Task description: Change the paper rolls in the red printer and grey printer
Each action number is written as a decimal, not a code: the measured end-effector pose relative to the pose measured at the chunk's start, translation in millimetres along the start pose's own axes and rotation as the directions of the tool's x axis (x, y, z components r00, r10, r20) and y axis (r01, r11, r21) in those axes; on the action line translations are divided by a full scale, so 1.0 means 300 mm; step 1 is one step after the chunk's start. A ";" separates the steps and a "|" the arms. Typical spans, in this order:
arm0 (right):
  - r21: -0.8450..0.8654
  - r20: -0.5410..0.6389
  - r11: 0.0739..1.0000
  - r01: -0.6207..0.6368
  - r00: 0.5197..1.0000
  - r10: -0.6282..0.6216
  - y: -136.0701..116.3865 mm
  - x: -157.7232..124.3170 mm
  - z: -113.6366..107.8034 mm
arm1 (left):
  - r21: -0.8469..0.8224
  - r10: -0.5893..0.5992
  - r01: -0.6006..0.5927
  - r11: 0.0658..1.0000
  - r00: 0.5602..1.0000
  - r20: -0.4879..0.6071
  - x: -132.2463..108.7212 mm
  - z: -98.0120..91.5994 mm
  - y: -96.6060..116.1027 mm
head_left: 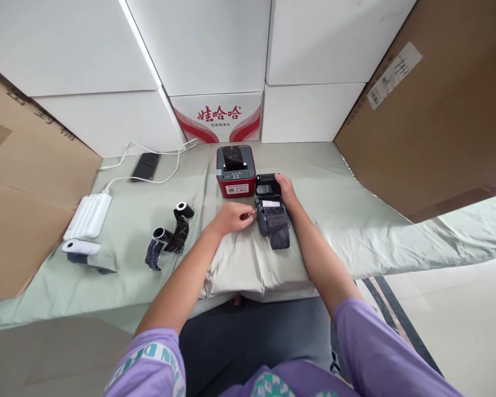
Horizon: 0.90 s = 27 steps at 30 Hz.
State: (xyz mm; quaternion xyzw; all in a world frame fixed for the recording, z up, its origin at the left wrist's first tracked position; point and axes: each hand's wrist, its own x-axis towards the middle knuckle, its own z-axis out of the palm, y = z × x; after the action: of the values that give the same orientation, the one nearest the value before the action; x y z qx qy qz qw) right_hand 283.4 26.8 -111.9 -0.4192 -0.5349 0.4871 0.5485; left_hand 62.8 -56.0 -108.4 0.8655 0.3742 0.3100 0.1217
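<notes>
Opened portable thermal printer (263, 223) with paper inside.
The dark body lies on the pale green cloth (235, 259), its black lid (267, 188) hinged back at the far end. A white paper roll (270, 204) sits in it, and a dark paper strip (279, 234) hangs over the near edge.

Along the back edge of the cloth-covered bench (310, 165), a white carton (218, 117) shows 娃哈哈® in red over 饮用纯净水. The front label (237, 189) on the red device (236, 176) is too small to read; handwriting on the right-hand cardboard's (438, 121) sticker (394, 75) is unclear.
</notes>
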 end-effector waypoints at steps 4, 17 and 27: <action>0.025 0.006 1.000 -0.006 1.000 0.006 0.003 0.001 -0.001 | 0.038 0.036 -0.038 0.999 0.998 0.050 0.009 -0.009 0.013; 0.171 0.156 0.971 -0.165 0.978 0.139 -0.019 0.012 -0.037 | -0.089 -0.065 0.072 0.993 0.995 0.078 0.012 0.009 0.011; -0.035 0.384 0.990 -0.134 0.913 0.137 -0.048 -0.003 -0.032 | -0.162 -0.433 0.446 0.880 0.895 0.109 0.036 0.019 0.051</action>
State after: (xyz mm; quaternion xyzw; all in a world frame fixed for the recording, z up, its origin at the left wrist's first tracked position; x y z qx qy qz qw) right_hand 294.3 23.9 -98.7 -0.3532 -0.6039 0.5949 0.3959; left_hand 80.9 -58.7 -101.2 0.7534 0.5262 0.2771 0.2805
